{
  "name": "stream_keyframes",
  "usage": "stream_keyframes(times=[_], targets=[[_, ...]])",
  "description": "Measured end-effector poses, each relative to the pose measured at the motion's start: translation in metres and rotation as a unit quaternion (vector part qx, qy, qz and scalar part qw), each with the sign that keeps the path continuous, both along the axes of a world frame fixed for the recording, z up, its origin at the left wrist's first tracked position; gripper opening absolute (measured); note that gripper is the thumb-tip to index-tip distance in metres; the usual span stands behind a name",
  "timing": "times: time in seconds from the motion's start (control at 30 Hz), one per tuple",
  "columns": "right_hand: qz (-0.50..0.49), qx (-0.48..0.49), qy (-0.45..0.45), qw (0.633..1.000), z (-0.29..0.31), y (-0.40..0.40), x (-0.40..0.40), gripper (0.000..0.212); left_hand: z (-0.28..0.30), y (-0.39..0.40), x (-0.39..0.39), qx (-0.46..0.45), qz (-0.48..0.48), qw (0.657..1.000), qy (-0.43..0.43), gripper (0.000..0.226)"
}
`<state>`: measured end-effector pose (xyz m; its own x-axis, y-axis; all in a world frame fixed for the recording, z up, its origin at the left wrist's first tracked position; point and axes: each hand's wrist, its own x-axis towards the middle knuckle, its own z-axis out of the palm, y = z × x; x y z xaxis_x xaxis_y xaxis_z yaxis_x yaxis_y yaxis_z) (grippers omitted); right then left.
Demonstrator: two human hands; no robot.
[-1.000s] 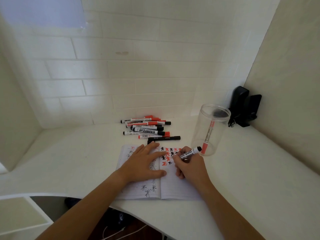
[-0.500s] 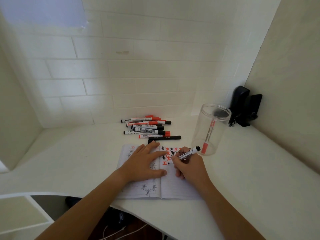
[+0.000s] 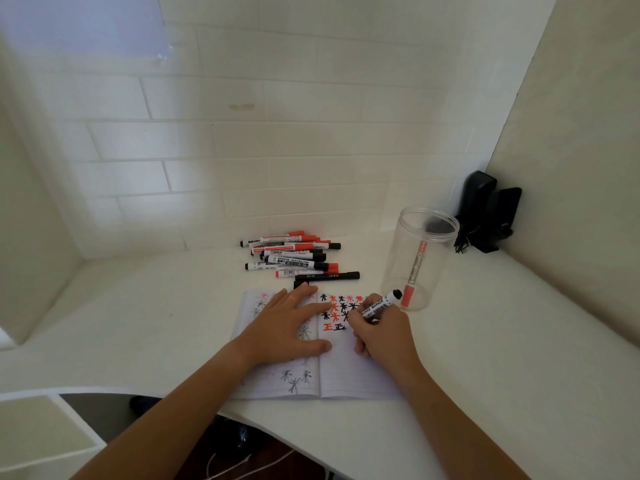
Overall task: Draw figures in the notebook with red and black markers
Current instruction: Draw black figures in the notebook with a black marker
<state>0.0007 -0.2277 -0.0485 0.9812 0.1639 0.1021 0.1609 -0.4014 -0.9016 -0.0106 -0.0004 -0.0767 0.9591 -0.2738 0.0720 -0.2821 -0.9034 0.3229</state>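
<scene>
left hand (image 3: 289, 327) flat, right hand (image 3: 382, 332) pinching

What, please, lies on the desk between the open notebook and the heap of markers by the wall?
In the head view, one black marker lies crosswise between the notebook and the marker heap.

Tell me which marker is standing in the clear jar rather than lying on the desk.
The red marker, leaning alone inside the clear jar. The other loose markers lie in a pile behind the notebook.
</scene>
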Motion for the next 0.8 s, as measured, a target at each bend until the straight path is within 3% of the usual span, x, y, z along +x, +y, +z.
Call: stream_keyframes(times=[0.23, 0.37, 0.43, 0.53, 0.8], targets=[[-0.033, 0.041, -0.008, 0.999, 0.002, -0.005, 0.005, 0.017, 0.003, -0.001, -0.002, -0.013, -0.003, 1.0, -0.018, 0.084], [-0.034, 0.052, 0.008, 0.998, 0.0, -0.007, 0.009, 0.018, 0.005, -0.001, -0.001, -0.086, 0.018, 0.995, -0.037, 0.089], [-0.03, 0.046, 0.007, 0.998, 0.0, -0.006, 0.01, 0.02, 0.006, 0.001, 0.004, -0.112, 0.06, 0.986, -0.108, 0.07], [-0.025, 0.037, 0.002, 0.999, -0.001, -0.005, 0.01, 0.023, 0.011, 0.006, 0.015, -0.07, 0.12, 0.967, -0.212, 0.034], [-0.009, 0.035, -0.014, 0.999, -0.004, -0.004, 0.011, 0.019, 0.02, 0.003, 0.038, -0.014, 0.149, 0.973, -0.175, 0.021]])
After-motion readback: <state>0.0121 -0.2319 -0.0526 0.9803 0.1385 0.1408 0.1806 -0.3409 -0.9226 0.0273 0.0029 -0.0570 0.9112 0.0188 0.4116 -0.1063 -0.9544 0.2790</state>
